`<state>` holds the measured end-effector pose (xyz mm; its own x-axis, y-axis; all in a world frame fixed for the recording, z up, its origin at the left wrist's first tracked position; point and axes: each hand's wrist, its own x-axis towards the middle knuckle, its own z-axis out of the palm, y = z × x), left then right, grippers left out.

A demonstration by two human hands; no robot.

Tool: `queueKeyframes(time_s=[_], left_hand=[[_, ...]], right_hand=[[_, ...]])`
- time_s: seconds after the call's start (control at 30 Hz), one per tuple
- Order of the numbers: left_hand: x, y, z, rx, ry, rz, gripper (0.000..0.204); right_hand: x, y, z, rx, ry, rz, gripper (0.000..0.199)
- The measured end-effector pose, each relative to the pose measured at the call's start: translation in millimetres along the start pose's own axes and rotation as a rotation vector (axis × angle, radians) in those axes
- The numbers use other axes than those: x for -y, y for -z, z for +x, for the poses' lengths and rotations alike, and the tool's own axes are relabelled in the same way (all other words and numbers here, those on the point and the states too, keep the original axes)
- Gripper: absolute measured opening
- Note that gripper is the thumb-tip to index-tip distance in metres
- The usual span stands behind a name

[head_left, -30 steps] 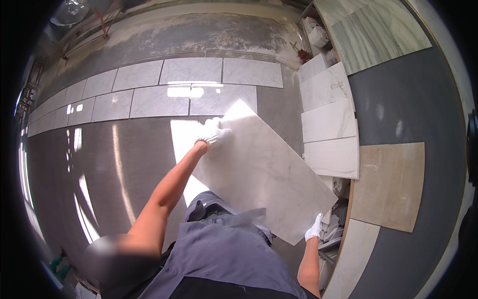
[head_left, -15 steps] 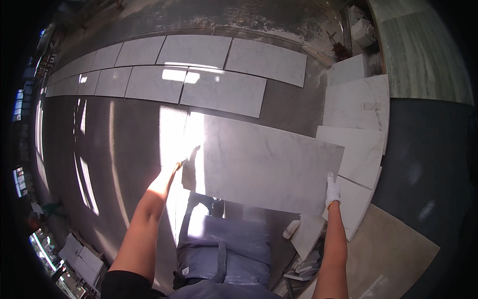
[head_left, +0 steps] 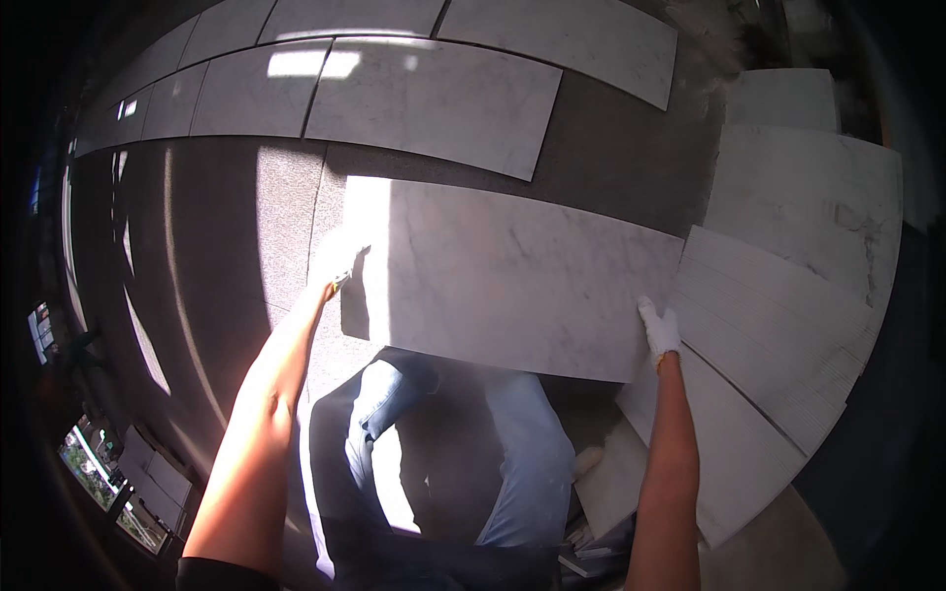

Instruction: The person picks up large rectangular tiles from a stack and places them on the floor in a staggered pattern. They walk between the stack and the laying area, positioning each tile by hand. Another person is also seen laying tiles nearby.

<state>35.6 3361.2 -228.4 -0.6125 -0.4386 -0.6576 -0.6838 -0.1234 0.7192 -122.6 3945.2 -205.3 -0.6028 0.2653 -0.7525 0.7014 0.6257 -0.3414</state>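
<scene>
A large rectangular slab of white, grey-veined marble [head_left: 512, 276] lies across in front of me, with a bright band of sunlight over its left end. My left hand [head_left: 342, 258], in a white glove washed out by the sun, is closed on the slab's left edge. At the opposite end, my right hand [head_left: 659, 330], also white-gloved, grips the right edge with its thumb toward the top face. The slab's underside is hidden, so I cannot tell whether it touches the floor.
Beyond the slab, two rows of similar marble slabs [head_left: 434, 103] lie on the grey floor [head_left: 601, 148]. To the right, several overlapping pale slabs [head_left: 808, 207] lie close to my right hand. My bent legs in jeans [head_left: 527, 433] are just behind the slab.
I have bent lower, and my legs now show below the slab. The floor slabs look nearer and larger. Both hands have kept hold of the marble slab.
</scene>
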Motion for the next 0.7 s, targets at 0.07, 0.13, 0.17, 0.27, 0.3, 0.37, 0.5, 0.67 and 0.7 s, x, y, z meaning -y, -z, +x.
queueKeyframes(time_s=[0.07,0.13,0.17,0.27,0.3,0.37,0.5,0.67,0.7], left_hand=[[25.7,3.8,31.9,0.068,-0.138,0.249,0.022],[48.5,8.4,49.8,0.082,-0.134,0.11,0.022],[56.3,10.9,56.3,0.079,-0.108,0.06,0.021],[65.5,20.4,62.9,0.08,-0.132,0.243,0.02],[63.5,23.6,62.6,0.11,-0.195,0.547,0.019],[55.2,29.5,58.2,0.055,-0.375,0.751,0.019],[31.8,34.8,46.3,0.121,-0.368,0.809,0.022],[27.3,27.2,48.7,0.085,-0.359,0.88,0.023],[33.1,24.8,51.6,0.079,-0.416,0.852,0.022]], right_hand=[[-0.2,-24.2,13.9,-0.02,-0.002,-0.058,0.097],[-3.0,-43.6,18.3,-0.073,-0.017,-0.127,0.096],[-5.3,-50.3,18.4,-0.046,-0.022,-0.101,0.096],[-16.4,-59.5,10.9,-0.021,-0.087,-0.041,0.096],[-20.6,-60.0,6.1,-0.014,-0.099,-0.011,0.095],[-27.3,-62.0,-5.2,-0.016,-0.064,0.05,0.093],[-29.1,-67.1,-31.8,-0.154,0.031,0.062,0.085],[-29.1,-65.3,-26.4,-0.085,-0.051,0.033,0.083],[-33.4,-65.9,-15.8,-0.071,-0.051,0.026,0.085]])
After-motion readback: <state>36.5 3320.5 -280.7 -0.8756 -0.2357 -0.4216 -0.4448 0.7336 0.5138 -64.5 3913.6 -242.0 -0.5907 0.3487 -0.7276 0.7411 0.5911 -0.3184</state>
